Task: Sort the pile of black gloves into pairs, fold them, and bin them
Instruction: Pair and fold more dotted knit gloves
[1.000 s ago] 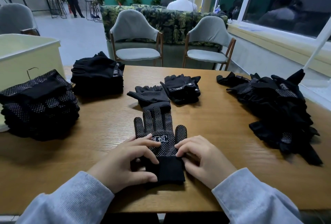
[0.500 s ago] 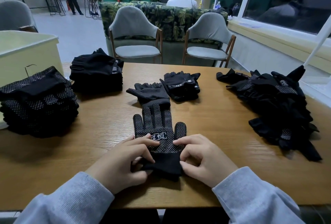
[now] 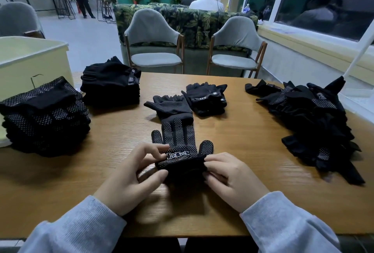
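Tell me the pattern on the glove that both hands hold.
Black with small white dots, clear in the head view: dotted glove.

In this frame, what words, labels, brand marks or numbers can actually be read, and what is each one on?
"冠恒", white boxed print, apparently: on the dotted glove that the left hand and right hand hold by its cuff.
"5.11", seen upside down: strap of the folded gloves mid-table.
Tag on the plain glove stack: too small to read.
Label in the unsorted pile: blurred.

We see a wooden desk (image 3: 232,135) bearing two folded glove stacks (image 3: 44,117), loose gloves (image 3: 178,139), an unsorted glove pile (image 3: 311,119) and a pale bin (image 3: 30,60).
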Tool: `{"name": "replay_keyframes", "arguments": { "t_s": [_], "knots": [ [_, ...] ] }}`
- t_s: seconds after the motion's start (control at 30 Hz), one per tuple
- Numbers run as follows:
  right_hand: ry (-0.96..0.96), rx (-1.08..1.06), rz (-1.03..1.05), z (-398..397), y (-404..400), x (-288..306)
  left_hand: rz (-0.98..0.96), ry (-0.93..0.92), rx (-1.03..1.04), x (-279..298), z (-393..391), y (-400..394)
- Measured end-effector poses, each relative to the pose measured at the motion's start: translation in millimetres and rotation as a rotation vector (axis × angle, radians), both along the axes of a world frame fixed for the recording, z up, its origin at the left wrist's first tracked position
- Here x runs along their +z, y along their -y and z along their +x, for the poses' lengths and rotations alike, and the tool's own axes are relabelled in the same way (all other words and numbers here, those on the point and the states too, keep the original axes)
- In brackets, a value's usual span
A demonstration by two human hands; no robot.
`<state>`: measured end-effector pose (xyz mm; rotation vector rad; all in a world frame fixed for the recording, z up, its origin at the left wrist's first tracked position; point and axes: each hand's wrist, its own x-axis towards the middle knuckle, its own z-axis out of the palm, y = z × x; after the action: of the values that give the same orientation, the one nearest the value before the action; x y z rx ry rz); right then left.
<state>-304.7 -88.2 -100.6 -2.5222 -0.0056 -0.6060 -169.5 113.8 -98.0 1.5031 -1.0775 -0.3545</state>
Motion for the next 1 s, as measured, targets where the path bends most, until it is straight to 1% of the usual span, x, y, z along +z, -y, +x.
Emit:
{"name": "replay_keyframes", "arguments": {
  "t_s": [0.03,0.1,0.2,0.3,0.53,0.7,0.87,1.0],
  "knots": [
    [-0.010,-0.003,0.024,1.7,0.1,2.3,-0.017,-0.025,-0.014,0.1,0.0,-0.7],
    [-0.017,-0.003,0.073,6.2,0.1,7.5,0.001,-0.004,-0.022,0.4,1.2,-1.4],
    [-0.043,-0.009,0.149,12.5,1.8,16.5,0.109,0.138,0.046,-2.1,4.4,-0.1],
    [-0.087,-0.021,0.161,17.0,4.6,23.0,0.181,0.287,0.140,-3.3,5.4,2.7],
    [-0.088,-0.072,0.112,31.2,6.5,33.9,0.246,0.380,0.206,-4.8,9.6,5.4],
    [-0.156,-0.113,0.028,46.2,5.9,32.4,0.289,0.449,0.274,-3.6,9.2,10.7],
    [-0.233,-0.211,-0.094,50.5,6.3,23.8,0.373,0.505,0.335,-10.5,13.4,13.3],
    [-0.212,-0.279,-0.138,49.3,3.6,18.2,0.398,0.525,0.358,-13.7,14.5,13.1]
  ]
}}
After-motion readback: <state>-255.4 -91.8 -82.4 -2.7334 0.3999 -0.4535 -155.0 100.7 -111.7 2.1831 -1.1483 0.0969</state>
